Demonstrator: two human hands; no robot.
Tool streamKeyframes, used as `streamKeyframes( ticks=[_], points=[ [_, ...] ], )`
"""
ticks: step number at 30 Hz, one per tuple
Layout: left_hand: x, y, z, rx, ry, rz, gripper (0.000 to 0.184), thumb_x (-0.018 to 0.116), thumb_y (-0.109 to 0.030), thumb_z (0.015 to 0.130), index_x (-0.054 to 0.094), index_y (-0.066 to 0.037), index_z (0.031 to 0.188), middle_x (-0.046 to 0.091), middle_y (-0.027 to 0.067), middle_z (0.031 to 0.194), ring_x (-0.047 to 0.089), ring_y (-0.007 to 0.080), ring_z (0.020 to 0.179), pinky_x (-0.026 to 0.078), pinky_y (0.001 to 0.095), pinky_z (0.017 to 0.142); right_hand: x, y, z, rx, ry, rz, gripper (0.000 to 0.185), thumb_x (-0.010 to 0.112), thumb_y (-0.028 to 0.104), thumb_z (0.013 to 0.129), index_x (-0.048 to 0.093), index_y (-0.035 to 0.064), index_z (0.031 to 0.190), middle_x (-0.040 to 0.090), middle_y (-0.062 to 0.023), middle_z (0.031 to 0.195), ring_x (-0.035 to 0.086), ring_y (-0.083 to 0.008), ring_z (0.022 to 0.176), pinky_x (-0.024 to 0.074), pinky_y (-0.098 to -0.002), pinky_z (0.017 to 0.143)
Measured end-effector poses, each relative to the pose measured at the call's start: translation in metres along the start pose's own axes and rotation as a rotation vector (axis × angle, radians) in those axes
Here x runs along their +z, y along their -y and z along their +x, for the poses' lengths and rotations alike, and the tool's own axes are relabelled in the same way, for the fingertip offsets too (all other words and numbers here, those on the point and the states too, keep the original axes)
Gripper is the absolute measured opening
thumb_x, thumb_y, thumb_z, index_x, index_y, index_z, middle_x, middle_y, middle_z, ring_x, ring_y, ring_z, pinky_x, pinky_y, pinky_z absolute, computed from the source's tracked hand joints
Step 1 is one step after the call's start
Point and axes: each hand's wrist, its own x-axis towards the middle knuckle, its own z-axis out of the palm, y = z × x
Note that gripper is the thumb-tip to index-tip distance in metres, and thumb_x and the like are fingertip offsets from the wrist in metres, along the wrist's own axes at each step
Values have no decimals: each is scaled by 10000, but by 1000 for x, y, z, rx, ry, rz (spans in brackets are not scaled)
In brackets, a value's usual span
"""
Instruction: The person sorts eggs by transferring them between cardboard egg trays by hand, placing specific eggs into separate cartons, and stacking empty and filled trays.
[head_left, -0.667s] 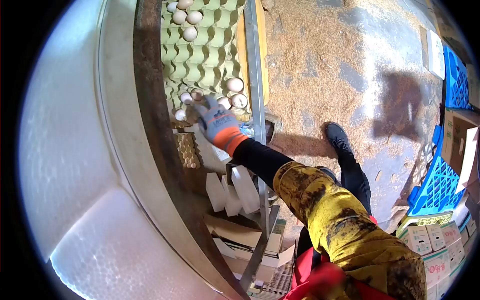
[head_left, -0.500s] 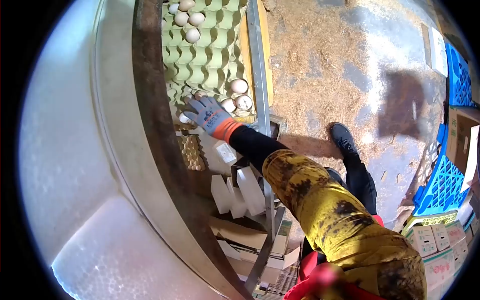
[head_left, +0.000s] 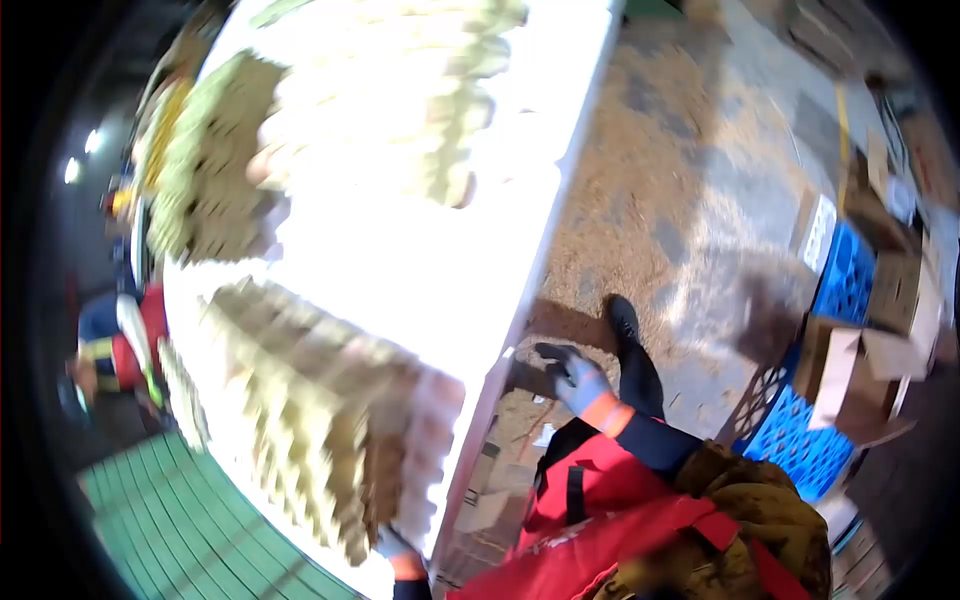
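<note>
My right hand [head_left: 588,388], in a grey glove with an orange cuff, hangs beside the right edge of a brightly lit white table [head_left: 400,275]. Its fingers are apart and hold nothing. At the bottom, my left hand [head_left: 398,552] is beside the lower end of stacked egg trays [head_left: 290,405]; its fingers are blurred and partly hidden. Pinkish, egg-like shapes [head_left: 428,420] lie along the right side of this stack. Farther up stand green egg trays [head_left: 212,165], near more trays washed out by the glare.
A person in red [head_left: 135,345] is beyond the table at the left, above a green slatted surface [head_left: 205,525]. At the right are blue plastic pallets [head_left: 800,440] and open cardboard boxes [head_left: 860,375]. Brown debris covers part of the floor [head_left: 625,190].
The view has risen from the lower shelf to the tabletop. My right hand has withdrawn from the eggs and trays there and moved right, outside the table edge. My left hand has come into view.
</note>
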Motion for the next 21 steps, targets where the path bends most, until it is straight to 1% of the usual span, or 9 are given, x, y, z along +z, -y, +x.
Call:
streamKeyframes(
  ticks=[1, 5, 6, 8, 11, 15, 16, 19, 21],
  points=[
    [9, -12, -8, 7, 23, 15, 407, 591, -208, 933, 556, -11, 1288, 576, 271, 1251, 568, 342, 1146, 461, 415, 947, -19, 44, -20, 2, -6, -335, 339, 599, 90, 890, 614, 86, 1229, 641, -159, 1148, 618, -349, 1061, 506, -397, 904],
    [29, -73, -19, 191, 223, 238, 358, 591, -213, 927, 625, 32, 1186, 648, 198, 1200, 588, 308, 1108, 434, 385, 999, -58, 180, -39, -199, 94, -83, 299, 599, 37, 892, 621, 25, 1190, 647, -144, 1130, 633, -301, 1031, 498, -343, 899],
    [34, -57, -17, 376, 129, 291, 428, 597, -189, 919, 561, 42, 1278, 591, 185, 1301, 520, 309, 1217, 359, 382, 1078, -63, 218, -42, -218, 77, -132, 293, 592, 27, 896, 623, 19, 1187, 647, -142, 1134, 637, -286, 1025, 499, -324, 897],
    [19, -110, -11, 366, -10, 37, 533, 541, -131, 942, 395, 30, 1428, 415, 187, 1466, 374, 350, 1369, 292, 408, 1142, -68, 288, -28, -303, 150, -218, 304, 604, 6, 884, 629, 23, 1186, 650, -132, 1117, 648, -250, 998, 507, -313, 867],
    [-17, -172, -9, 199, -120, -428, 435, 432, -146, 1005, 431, 40, 1398, 461, 161, 1432, 447, 284, 1314, 330, 381, 1111, -40, 354, -13, -487, 270, -247, 317, 625, 1, 869, 635, 35, 1184, 648, -128, 1108, 653, -238, 988, 514, -308, 848],
    [-45, -250, 15, 250, -207, -545, 418, 551, -107, 960, 490, 34, 1349, 546, 157, 1319, 536, 276, 1198, 403, 382, 1039, 14, 413, 44, -736, 413, -486, 344, 664, 113, 856, 638, 114, 1199, 643, -130, 1106, 633, -315, 1003, 515, -381, 886],
    [-57, -281, 24, 422, -134, -284, 450, 625, -101, 898, 525, 3, 1325, 570, 168, 1268, 547, 299, 1166, 415, 385, 1012, 29, 421, 59, -835, 422, -548, 375, 656, 153, 862, 613, 135, 1234, 626, -120, 1148, 609, -313, 1047, 490, -400, 923],
    [-37, -342, 46, 659, -99, -40, 535, 715, -210, 814, 558, -77, 1308, 578, 187, 1203, 545, 375, 1095, 438, 441, 959, 71, 439, 108, -1130, 531, -845, 472, 632, 210, 867, 535, 184, 1329, 551, -95, 1286, 530, -297, 1170, 417, -425, 1013],
    [-23, -360, 62, 629, 102, 187, 488, 711, -249, 784, 591, -91, 1231, 596, 148, 1115, 561, 360, 1045, 453, 468, 902, 96, 437, 137, -1153, 682, -1130, 505, 628, 171, 827, 543, 212, 1323, 529, -80, 1293, 519, -302, 1153, 412, -426, 990]
  ],
)
